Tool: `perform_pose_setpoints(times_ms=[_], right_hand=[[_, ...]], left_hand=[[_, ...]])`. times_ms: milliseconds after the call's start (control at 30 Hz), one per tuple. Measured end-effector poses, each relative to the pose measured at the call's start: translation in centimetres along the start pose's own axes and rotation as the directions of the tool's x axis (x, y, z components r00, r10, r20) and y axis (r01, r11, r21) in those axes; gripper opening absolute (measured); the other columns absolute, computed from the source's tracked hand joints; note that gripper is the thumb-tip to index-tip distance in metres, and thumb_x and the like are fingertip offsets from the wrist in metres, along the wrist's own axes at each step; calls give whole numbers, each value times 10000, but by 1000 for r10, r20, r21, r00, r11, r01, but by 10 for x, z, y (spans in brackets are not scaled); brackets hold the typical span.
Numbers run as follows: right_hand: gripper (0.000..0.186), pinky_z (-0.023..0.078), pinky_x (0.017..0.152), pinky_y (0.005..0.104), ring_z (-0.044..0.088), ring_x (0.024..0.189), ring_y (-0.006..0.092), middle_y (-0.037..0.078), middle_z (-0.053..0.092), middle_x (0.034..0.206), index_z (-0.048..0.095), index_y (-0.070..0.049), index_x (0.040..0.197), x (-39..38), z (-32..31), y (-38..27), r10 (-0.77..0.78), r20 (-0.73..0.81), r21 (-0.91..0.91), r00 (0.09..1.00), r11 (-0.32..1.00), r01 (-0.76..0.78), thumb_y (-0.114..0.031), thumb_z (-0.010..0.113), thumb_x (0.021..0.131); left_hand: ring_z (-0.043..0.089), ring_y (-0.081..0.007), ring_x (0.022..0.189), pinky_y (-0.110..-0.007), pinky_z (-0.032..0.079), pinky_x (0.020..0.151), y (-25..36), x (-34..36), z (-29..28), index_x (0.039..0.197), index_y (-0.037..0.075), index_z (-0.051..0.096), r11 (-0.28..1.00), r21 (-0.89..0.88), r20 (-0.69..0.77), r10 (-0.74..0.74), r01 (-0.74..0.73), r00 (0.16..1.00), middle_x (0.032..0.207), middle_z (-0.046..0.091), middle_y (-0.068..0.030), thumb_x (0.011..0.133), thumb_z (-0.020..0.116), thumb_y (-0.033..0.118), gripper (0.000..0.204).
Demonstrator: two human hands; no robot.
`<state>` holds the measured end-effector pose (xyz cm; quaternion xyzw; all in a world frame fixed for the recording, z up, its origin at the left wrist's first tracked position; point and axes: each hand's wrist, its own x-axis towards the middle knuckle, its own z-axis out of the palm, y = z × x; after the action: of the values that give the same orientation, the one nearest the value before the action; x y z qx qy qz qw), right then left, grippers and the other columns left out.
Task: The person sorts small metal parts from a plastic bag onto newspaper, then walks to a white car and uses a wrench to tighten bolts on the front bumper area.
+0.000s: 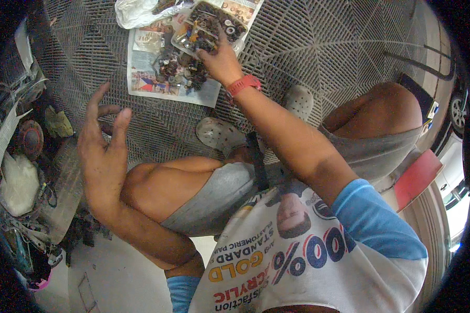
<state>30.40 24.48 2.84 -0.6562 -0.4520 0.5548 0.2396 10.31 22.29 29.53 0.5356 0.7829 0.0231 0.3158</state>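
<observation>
My right hand (222,61) reaches over a clear plastic tub (238,48) of mixed screws, nuts, washers and other small hardware (206,26). Its index finger is stretched out among the parts and the thumb stands apart from it; I see nothing held. Beside the tub, a loose pile of dark small parts (180,70) lies on a newspaper sheet (201,98). My left hand (103,151) is raised near my left knee, fingers apart and curved, holding nothing. It is well away from the hardware.
A white plastic bag (136,13) lies at the newspaper's far left corner. Grey slatted matting (344,47) covers the floor. Clutter crowds the left side, including a whitish bundle (20,185) and a round reddish disc (31,140). My clogs (216,133) are close to the newspaper's near edge.
</observation>
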Motion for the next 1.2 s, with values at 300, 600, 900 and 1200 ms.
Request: perform_pose_setpoints(times_ms=[300,600,900,1200], right_hand=[[853,533,918,460,677,997,413,309,666,1139,250,-14,1549,-23,1,-1,-69,29,-126,997,989,72,-235,721,872],[845,564,776,520,687,848,488,319,696,946,205,53,1522,-40,-16,-5,148,-83,-122,986,980,-157,-219,683,881],[813,544,865,510,674,974,482,340,673,1080,239,86,1502,-31,-9,-2,124,-115,-65,986,989,-132,-210,674,882],[815,562,733,367,688,701,249,164,698,814,256,64,1532,-18,1,9,-8,-80,-67,997,998,2,-185,701,897]], left_hand=[[616,-232,927,-373,480,802,3,1,0,1436,110,534,1000,2,23,-28,28,999,1024,671,-121,960,681,304,535],[612,-216,888,-360,474,757,5,0,0,1441,122,528,1000,8,12,-13,13,1000,1001,682,-102,969,668,320,532],[629,-248,904,-381,476,764,4,1,0,1435,129,530,1000,20,8,-12,12,1000,1010,690,-112,964,670,340,535],[624,-248,913,-384,473,757,0,1,0,1429,132,536,1000,26,9,-16,15,1000,1025,679,-120,959,675,347,536]])
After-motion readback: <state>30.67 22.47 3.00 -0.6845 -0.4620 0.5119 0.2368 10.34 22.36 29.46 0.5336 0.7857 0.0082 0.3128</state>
